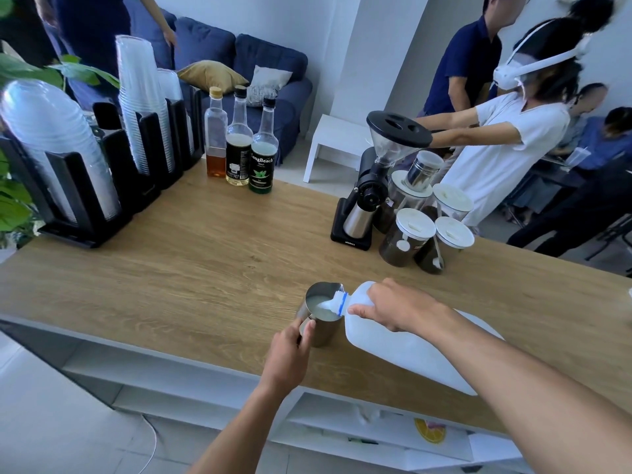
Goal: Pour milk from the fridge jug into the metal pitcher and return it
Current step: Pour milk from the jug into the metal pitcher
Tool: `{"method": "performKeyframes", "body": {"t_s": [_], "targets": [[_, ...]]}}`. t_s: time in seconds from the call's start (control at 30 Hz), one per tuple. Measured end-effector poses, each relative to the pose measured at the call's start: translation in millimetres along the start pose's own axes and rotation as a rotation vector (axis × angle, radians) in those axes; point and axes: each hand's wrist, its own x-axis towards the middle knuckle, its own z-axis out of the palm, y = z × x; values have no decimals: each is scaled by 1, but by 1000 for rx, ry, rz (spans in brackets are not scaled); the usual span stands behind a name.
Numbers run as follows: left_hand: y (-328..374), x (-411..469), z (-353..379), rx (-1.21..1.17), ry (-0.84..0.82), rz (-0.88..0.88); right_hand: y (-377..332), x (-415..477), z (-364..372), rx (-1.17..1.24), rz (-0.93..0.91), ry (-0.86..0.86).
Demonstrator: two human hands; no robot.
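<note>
A white plastic milk jug [403, 350] is tipped almost flat, its blue-ringed neck over the rim of the metal pitcher [321, 313]. Milk runs from the neck into the pitcher, which holds a pool of milk. The pitcher stands on the wooden counter [205, 254] near its front edge. My right hand [393, 307] grips the jug at its handle near the neck. My left hand [294, 354] holds the pitcher's handle on the near side.
Three syrup bottles [239, 145] stand at the counter's back. Black racks of plastic cups and lids [89, 155] fill the left. A coffee grinder [372, 186] and lidded jars [420, 230] sit to the right. Several people stand beyond the counter. White shelves run below.
</note>
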Motion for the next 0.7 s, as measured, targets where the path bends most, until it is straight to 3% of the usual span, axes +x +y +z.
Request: {"method": "performKeyframes", "body": {"t_s": [0.7], "targets": [[5,-1,-1,-19,-5,-35,4,8,7,3,2,28]]}}
